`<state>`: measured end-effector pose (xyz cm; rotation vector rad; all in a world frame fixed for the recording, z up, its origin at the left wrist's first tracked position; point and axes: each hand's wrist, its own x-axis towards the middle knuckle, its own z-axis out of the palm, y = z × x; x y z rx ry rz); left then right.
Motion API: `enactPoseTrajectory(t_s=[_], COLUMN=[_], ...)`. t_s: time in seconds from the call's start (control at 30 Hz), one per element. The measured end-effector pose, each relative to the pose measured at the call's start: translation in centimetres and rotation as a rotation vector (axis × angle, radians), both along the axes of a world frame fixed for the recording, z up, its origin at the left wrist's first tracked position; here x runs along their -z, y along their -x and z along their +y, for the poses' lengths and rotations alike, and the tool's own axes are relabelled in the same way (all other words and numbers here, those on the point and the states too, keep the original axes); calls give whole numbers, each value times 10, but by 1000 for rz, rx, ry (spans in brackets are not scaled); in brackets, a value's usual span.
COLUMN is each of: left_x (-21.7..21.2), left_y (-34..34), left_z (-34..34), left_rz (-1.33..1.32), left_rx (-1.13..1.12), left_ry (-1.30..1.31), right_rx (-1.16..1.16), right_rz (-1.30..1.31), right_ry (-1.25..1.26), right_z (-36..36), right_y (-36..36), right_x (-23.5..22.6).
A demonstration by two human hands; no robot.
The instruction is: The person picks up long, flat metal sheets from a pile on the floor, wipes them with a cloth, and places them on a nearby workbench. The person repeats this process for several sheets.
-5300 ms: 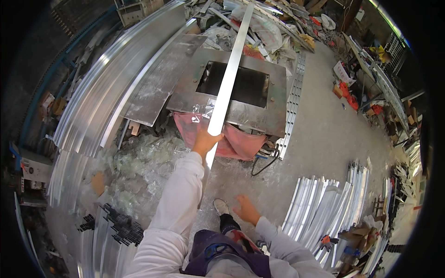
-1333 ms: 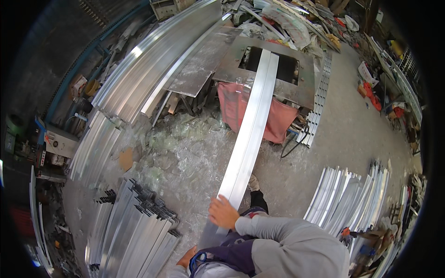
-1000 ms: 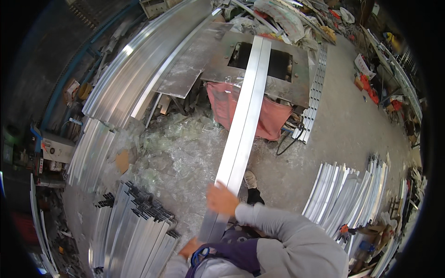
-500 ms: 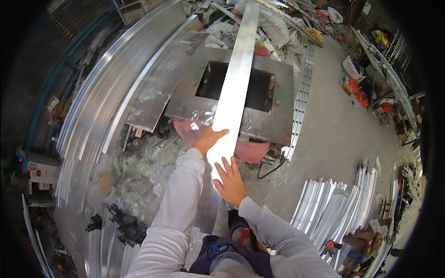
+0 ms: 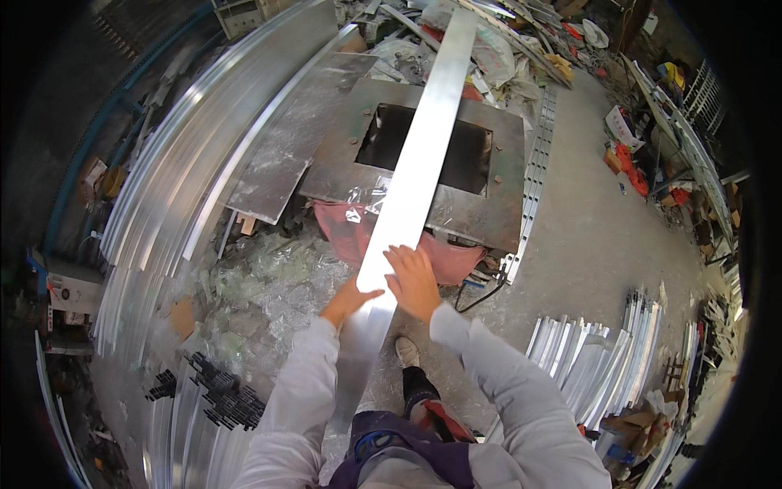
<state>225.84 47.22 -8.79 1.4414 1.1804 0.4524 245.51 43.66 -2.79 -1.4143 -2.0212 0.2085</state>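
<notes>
A long, flat, shiny metal profile (image 5: 421, 155) runs from near my body to the far scrap pile, slanting across a steel table (image 5: 326, 175) with a rectangular opening. My left hand (image 5: 349, 302) is closed on the profile's left edge. Its thumb lies over the top, and its other fingers are hidden at the edge and beneath. My right hand (image 5: 415, 282) rests at the right edge, slightly farther out, its fingers laid over the top face. Pink cloth (image 5: 456, 259) hangs from the table's near side, below the profile.
Long metal profiles (image 5: 195, 147) are stacked at left beside a metal sheet (image 5: 273, 159). Crumpled clear plastic (image 5: 269, 297) covers the floor. More profiles (image 5: 595, 350) lie at right, and a slotted rail (image 5: 533, 183) runs along the table. Black pieces (image 5: 220, 395) lie at lower left.
My left hand has come back toward my body along the profile, while my right hand has moved farther out. The profile's far end has shifted slightly right in view. A shoe has come into sight.
</notes>
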Motion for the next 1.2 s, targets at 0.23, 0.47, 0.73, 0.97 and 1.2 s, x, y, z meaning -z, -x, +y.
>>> enactPoseTrajectory(t_s=[0.23,0.47,0.73,0.97,1.2], left_x=[23,-19,34,-57,-47], left_y=[129,238,330,232,78], left_z=[-254,-487,-649,-423,-170], left_rz=[91,54,263,154,54], left_rx=[-66,-254,-185,95,-30], left_ry=[295,817,628,562,237], right_rx=[-103,-205,-328,317,142], right_rz=[-438,-284,202,1261,1881], right_ry=[-13,152,249,457,889], right_z=[-13,-252,-342,-259,-127], right_y=[43,157,175,117,81], right_x=[31,32,-4,18,57])
